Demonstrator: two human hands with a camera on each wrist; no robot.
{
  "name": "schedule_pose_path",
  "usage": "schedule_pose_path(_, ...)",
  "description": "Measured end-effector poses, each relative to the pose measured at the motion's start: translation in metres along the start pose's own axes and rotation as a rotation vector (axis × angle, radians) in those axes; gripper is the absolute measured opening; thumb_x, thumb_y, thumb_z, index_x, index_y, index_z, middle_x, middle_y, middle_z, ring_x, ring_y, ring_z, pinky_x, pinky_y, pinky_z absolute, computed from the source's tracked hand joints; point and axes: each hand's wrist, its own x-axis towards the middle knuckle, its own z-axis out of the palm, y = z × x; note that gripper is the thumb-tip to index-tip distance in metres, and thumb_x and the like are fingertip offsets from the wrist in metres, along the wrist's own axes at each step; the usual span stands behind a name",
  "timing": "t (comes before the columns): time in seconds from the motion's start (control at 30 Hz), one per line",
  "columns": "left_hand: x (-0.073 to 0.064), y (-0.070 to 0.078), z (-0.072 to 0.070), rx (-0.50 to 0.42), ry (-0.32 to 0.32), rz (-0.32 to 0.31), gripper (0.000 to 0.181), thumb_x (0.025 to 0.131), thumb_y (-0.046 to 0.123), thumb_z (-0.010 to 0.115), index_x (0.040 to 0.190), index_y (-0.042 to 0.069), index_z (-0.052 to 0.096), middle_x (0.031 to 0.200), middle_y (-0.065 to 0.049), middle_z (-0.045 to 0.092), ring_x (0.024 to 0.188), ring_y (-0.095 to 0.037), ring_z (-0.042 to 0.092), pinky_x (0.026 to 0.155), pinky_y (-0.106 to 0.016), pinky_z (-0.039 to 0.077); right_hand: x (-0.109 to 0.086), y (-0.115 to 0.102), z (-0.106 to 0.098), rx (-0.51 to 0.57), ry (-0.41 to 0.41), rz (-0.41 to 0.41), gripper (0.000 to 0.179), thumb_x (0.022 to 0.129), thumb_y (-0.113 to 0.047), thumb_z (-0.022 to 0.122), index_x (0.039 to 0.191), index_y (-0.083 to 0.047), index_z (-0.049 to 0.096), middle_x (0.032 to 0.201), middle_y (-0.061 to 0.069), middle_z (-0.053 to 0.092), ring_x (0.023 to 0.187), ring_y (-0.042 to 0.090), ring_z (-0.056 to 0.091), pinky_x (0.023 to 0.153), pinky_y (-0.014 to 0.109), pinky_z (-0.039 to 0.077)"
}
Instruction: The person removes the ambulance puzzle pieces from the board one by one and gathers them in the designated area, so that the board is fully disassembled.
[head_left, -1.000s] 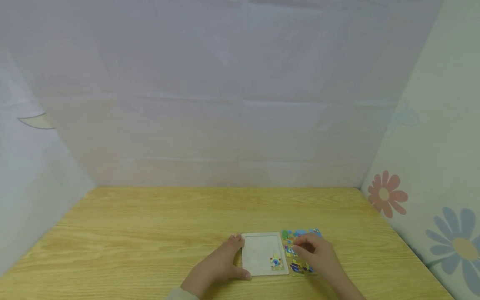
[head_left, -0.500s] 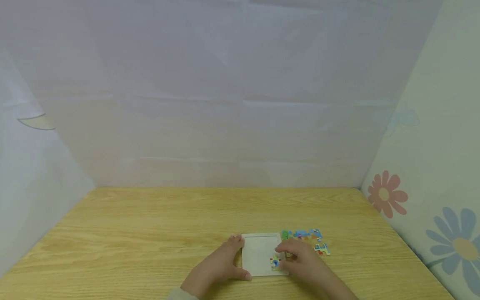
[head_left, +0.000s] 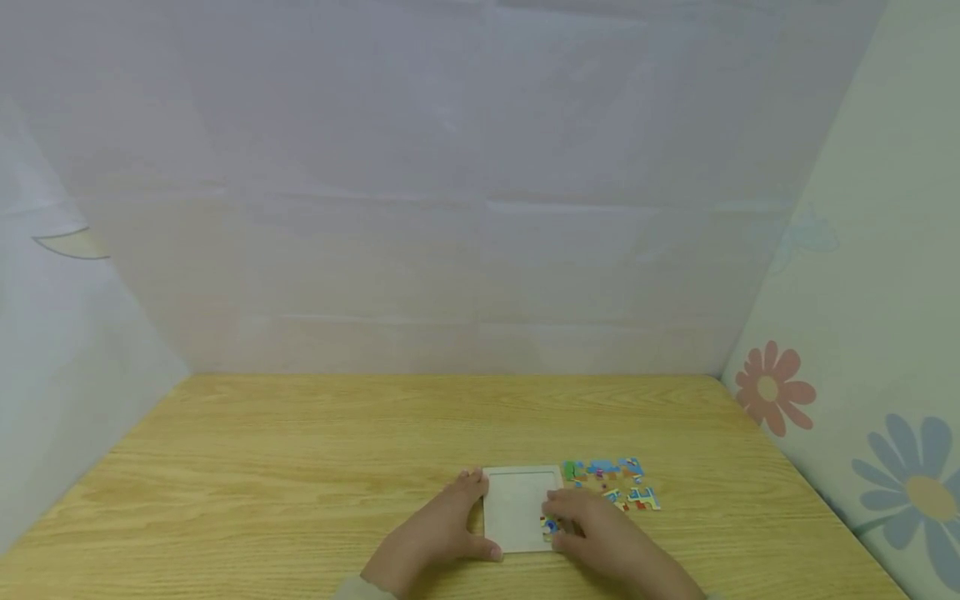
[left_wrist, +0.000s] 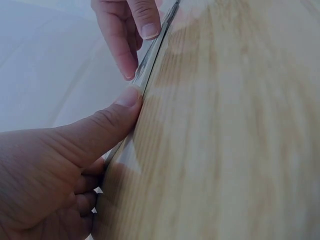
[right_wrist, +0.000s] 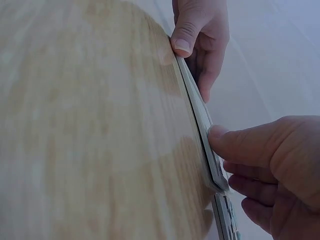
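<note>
A pale square puzzle tray [head_left: 517,473] lies on the wooden table. My left hand [head_left: 438,525] holds its left side, thumb at the near corner and fingers along the far part. In the left wrist view the thumb [left_wrist: 127,97] presses the tray's edge. A colourful jigsaw piece [head_left: 551,527] with a blue round shape sits in the tray's near right corner. My right hand [head_left: 607,533] has its thumb and fingertips around this piece and partly covers it. In the right wrist view the right thumb [right_wrist: 235,145] meets the tray's edge.
Several loose jigsaw pieces [head_left: 602,467] lie right of the tray, beyond my right hand, which hides part of that area. The wooden table [head_left: 300,450] extends left and back to a pale wall sheet [head_left: 480,250]. A flower-printed sheet [head_left: 840,333] stands at the right.
My right hand has moved left from above the loose pieces to the tray's near right corner, uncovering some pieces behind it. My left hand stays in place on the tray.
</note>
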Motion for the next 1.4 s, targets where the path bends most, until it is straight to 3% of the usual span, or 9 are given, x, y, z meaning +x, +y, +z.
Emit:
schedule_pose_path(0.2, 0.001, 0.0, 0.0, 0.008, -0.005, 0.004, 0.096, 0.065, 0.044, 0.078, 0.139, -0.001, 0.037, 0.15, -0.018, 0.025, 0.139, -0.039, 0.019, 0.11, -0.057, 0.021, 0.002, -0.001, 0.001, -0.068, -0.029, -0.028, 0.032, 0.087, -0.02, 0.062, 0.115, -0.006, 0.064, 0.123, 0.009, 0.061, 0.116, 0.032, 0.054, 0.094, 0.048, 0.046)
schedule_pose_path(0.47, 0.0, 0.0, 0.0, 0.007, -0.004, 0.004, 0.096, 0.065, 0.045, 0.078, 0.139, -0.001, 0.037, 0.15, -0.018, 0.026, 0.139, -0.038, 0.02, 0.11, -0.056, 0.021, 0.004, -0.004, 0.003, -0.168, 0.009, -0.076, 0.029, 0.083, -0.014, 0.066, 0.11, -0.003, 0.066, 0.114, 0.008, 0.066, 0.109, 0.03, 0.059, 0.092, 0.044, 0.048)
schedule_pose_path(0.73, 0.0, 0.0, -0.001, 0.004, -0.008, 0.005, 0.097, 0.066, 0.045, 0.077, 0.139, -0.001, 0.036, 0.15, -0.018, 0.025, 0.139, -0.038, 0.018, 0.111, -0.056, 0.02, 0.007, -0.005, 0.004, -0.095, 0.022, -0.072, 0.021, 0.079, -0.008, 0.069, 0.1, -0.008, 0.065, 0.102, -0.006, 0.062, 0.098, 0.014, 0.056, 0.086, 0.033, 0.05)
schedule_pose_path(0.97, -0.001, 0.001, -0.001, 0.027, 0.002, 0.035, 0.096, 0.065, 0.045, 0.077, 0.139, -0.002, 0.037, 0.15, -0.02, 0.025, 0.138, -0.04, 0.019, 0.109, -0.058, 0.021, 0.013, -0.009, 0.0, -0.079, 0.01, -0.043, 0.02, 0.074, -0.007, 0.073, 0.092, -0.009, 0.064, 0.094, -0.007, 0.055, 0.085, 0.007, 0.05, 0.075, 0.024, 0.05)
schedule_pose_path(1.13, 0.0, 0.001, -0.001, 0.018, 0.0, 0.025, 0.097, 0.064, 0.045, 0.077, 0.139, -0.002, 0.037, 0.15, -0.019, 0.025, 0.138, -0.04, 0.019, 0.109, -0.058, 0.021, 0.017, -0.008, -0.003, 0.007, -0.026, 0.01, 0.024, 0.071, -0.007, 0.076, 0.088, -0.013, 0.059, 0.089, -0.008, 0.05, 0.08, 0.008, 0.046, 0.069, 0.021, 0.047)
schedule_pose_path(1.4, 0.001, 0.0, 0.0, 0.022, 0.004, 0.022, 0.097, 0.064, 0.044, 0.078, 0.138, -0.003, 0.037, 0.149, -0.02, 0.026, 0.138, -0.04, 0.02, 0.109, -0.057, 0.021, 0.021, 0.001, -0.002, 0.125, -0.041, 0.028, 0.029, 0.069, -0.004, 0.076, 0.081, -0.017, 0.053, 0.077, -0.006, 0.048, 0.072, 0.009, 0.043, 0.059, 0.02, 0.041)
